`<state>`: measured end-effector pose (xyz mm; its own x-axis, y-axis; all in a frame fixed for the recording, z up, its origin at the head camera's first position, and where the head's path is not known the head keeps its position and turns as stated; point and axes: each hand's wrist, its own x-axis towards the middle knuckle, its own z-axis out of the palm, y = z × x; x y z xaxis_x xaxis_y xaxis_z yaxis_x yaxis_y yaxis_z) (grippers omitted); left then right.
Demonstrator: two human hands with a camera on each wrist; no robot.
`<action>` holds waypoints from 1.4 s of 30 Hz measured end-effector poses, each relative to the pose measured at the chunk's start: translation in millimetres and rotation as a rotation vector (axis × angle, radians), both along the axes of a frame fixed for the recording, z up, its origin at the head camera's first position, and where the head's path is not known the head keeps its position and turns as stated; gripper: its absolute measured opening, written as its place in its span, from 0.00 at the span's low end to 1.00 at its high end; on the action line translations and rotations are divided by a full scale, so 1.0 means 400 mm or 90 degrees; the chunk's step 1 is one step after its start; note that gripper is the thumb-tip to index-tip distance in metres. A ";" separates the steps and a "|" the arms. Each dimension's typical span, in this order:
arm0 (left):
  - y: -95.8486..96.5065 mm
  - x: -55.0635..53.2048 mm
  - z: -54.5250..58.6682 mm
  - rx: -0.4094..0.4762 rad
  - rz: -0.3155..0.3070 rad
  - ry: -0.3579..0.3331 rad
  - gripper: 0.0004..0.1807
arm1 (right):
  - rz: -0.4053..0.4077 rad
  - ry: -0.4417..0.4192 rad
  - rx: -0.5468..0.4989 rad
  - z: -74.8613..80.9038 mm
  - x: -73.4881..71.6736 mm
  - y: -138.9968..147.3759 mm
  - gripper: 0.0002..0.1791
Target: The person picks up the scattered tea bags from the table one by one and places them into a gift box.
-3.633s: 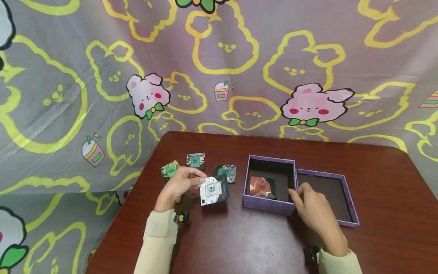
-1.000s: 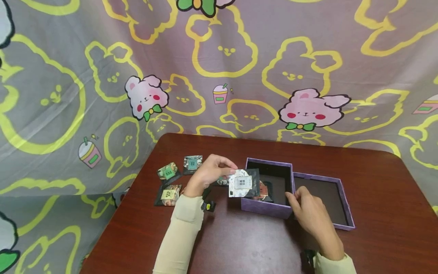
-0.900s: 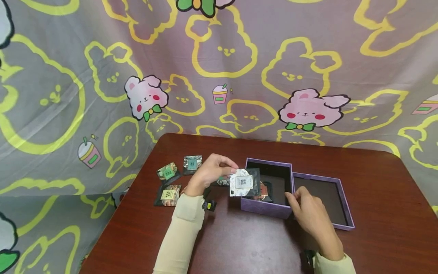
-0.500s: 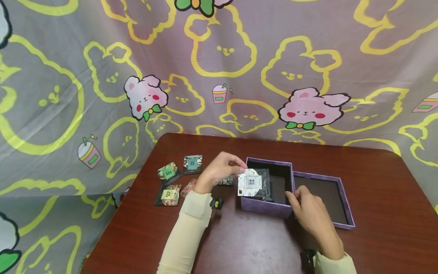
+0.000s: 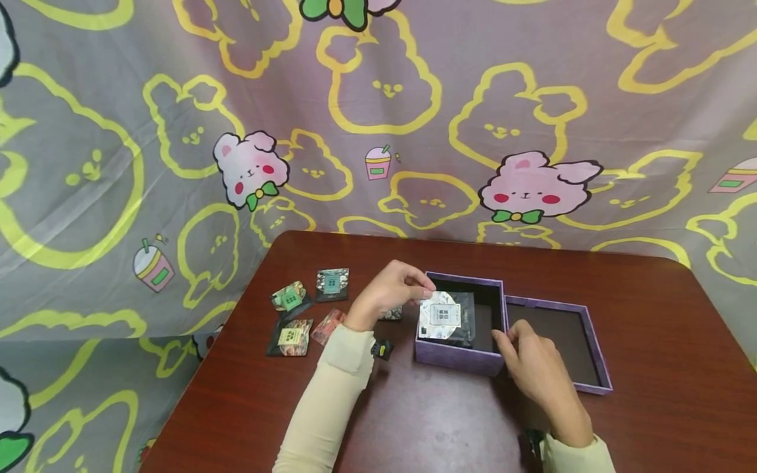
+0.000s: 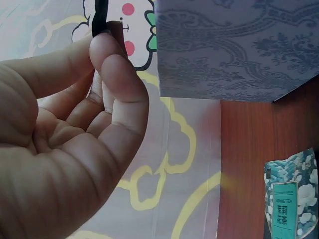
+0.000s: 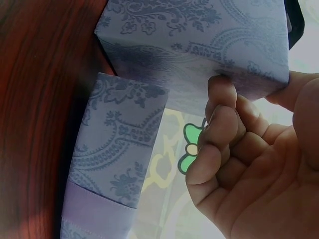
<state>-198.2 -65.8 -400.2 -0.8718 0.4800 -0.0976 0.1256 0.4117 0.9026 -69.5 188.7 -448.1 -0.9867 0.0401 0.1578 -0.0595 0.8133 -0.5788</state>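
My left hand point(image 5: 393, 289) pinches a black tea sachet with a white patterned front point(image 5: 445, 315) by its upper left corner, between thumb and fingertips. The sachet hangs over the left part of an open purple box point(image 5: 458, 357), hiding much of the dark inside. In the left wrist view, the thumb and index finger meet on the sachet's dark edge point(image 6: 99, 17), beside the box's patterned wall point(image 6: 234, 50). My right hand point(image 5: 541, 358) grips the box's right wall near the front corner. Its curled fingers point(image 7: 222, 94) touch the outside in the right wrist view.
Several tea sachets lie spread on the left of the table, among them a green one point(image 5: 291, 299), a teal one point(image 5: 332, 284) and a red one point(image 5: 328, 325). The purple lid point(image 5: 598, 355) lies inside-up right of the box. A printed cloth point(image 5: 378, 217) hangs behind.
My left hand has carried the white-fronted sachet rightward from the left of the table to over the box, where it now covers the red sachet seen inside earlier. The right hand stays on the box.
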 end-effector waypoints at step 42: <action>0.148 -0.008 0.043 -0.411 -0.123 0.229 0.14 | -0.006 -0.003 0.003 -0.001 -0.001 -0.003 0.15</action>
